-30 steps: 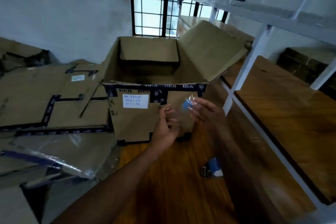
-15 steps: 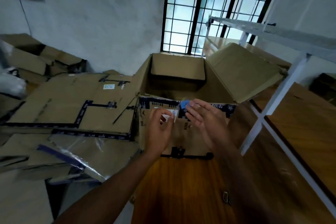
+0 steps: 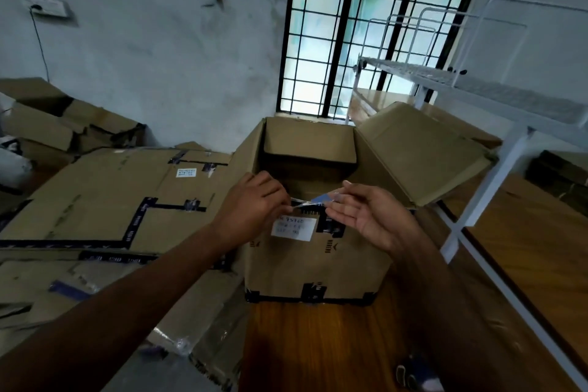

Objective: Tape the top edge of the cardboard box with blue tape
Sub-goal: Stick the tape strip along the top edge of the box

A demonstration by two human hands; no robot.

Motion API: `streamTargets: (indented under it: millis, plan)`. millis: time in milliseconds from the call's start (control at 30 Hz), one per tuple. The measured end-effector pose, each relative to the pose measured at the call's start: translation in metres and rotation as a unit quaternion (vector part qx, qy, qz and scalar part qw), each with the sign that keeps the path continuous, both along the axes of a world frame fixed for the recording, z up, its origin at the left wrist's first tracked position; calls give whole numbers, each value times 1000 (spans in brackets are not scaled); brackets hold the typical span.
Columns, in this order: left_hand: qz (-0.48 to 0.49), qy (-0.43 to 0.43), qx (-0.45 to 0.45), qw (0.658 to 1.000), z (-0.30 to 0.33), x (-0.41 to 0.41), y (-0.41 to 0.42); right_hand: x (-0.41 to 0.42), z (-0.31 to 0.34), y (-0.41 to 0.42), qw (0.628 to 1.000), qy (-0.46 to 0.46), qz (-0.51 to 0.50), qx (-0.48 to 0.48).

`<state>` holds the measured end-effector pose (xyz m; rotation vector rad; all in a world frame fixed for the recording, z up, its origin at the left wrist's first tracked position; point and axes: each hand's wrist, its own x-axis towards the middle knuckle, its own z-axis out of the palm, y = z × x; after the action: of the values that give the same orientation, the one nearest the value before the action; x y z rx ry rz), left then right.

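While the cardboard box (image 3: 313, 261) stands open on the wooden table (image 3: 318, 344), a short strip of blue tape (image 3: 319, 199) is stretched just above the near top edge of the box. The left hand (image 3: 253, 208) pinches the left end of the strip with its fingers curled tight. The right hand (image 3: 366, 215) pinches the right end between thumb and first finger, and its other fingers are spread out loose, palm up. The strip hangs between the two hands, right over the white label (image 3: 292, 229) on the front of the box. I cannot tell if the tape touches the edge.

The box has dark tape along its bottom edge and corners. Its right flap (image 3: 426, 149) sticks up and out to the right, and the far flap is folded down inside.

To the left lies a pile of flat cardboard (image 3: 105, 200), touching the side of the box. A white metal rack (image 3: 496, 99) stands on the right, and its leg comes down near the open flap. Behind the box is a barred window (image 3: 366, 29) in a gray wall. A small blue thing (image 3: 416, 375) lies on the table close to the right arm, too blurred to name.
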<state>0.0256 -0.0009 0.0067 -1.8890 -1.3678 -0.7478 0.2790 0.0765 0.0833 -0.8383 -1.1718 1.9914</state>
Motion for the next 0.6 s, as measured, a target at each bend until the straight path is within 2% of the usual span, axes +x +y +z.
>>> streamTargets:
  millis: [200, 300, 467, 600]
  plan:
    - [-5, 33, -45, 998, 20, -8, 3, 14, 19, 11, 997, -28, 68, -32]
    - [-31, 52, -78, 995, 34, -12, 0, 24, 25, 17, 987, -79, 134, -26]
    - [-54, 62, -131, 988, 66, -11, -3, 22, 32, 18, 973, -172, 139, 72]
    - [-61, 70, -184, 978, 86, -11, -3, 16, 31, 12, 930, -267, 167, 191]
